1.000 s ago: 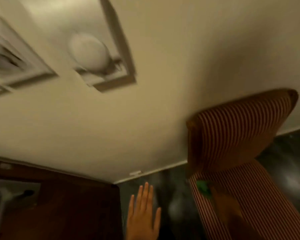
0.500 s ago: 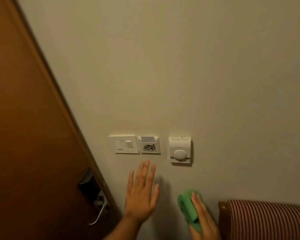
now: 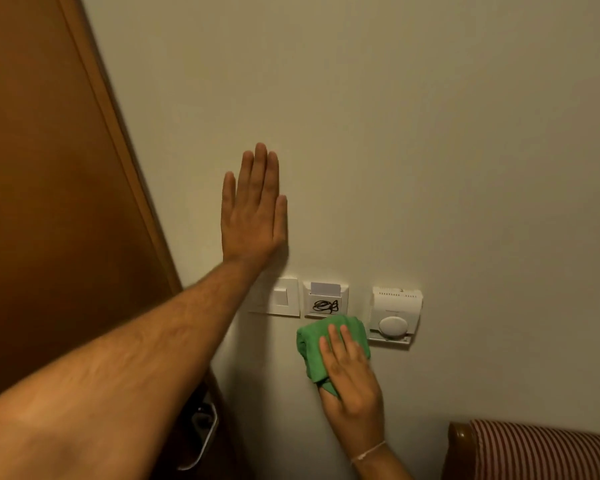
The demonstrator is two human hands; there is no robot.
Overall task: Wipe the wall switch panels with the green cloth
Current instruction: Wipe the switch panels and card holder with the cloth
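head view: the only view you have, looking at a cream wall (image 3: 430, 133) with a brown door (image 3: 42, 202) on the left.
your left hand (image 3: 253, 216): flat and released, fingers straight and together, pointing up; the palm looks pressed to the wall above the panels, grasping nothing.
your left forearm: crosses from the lower left and covers the left part of the light switch panel.
your right hand (image 3: 352, 379): spread over the green cloth (image 3: 326, 344), pressing it against the wall, fingers laid on top of it rather than clenched; a thin pale band sits at the wrist.
green cloth: bunched under your right hand, just below the middle panel, its top edge touching or just overlapping that panel's lower edge, and just left of the dial panel.
light switch panel (image 3: 284, 297): white, leftmost of the three in a row.
card slot panel (image 3: 326, 299): in the middle, with a pale card in the slot and a dark scribble on its face.
dial panel (image 3: 395, 313): rightmost, white, with a vent grille on top and a round knob lower down.
door handle (image 3: 205, 434): metal, at the door's edge, near the bottom, partly behind your forearm.
striped chair back (image 3: 541, 452): red and white, wooden frame, lower right corner.
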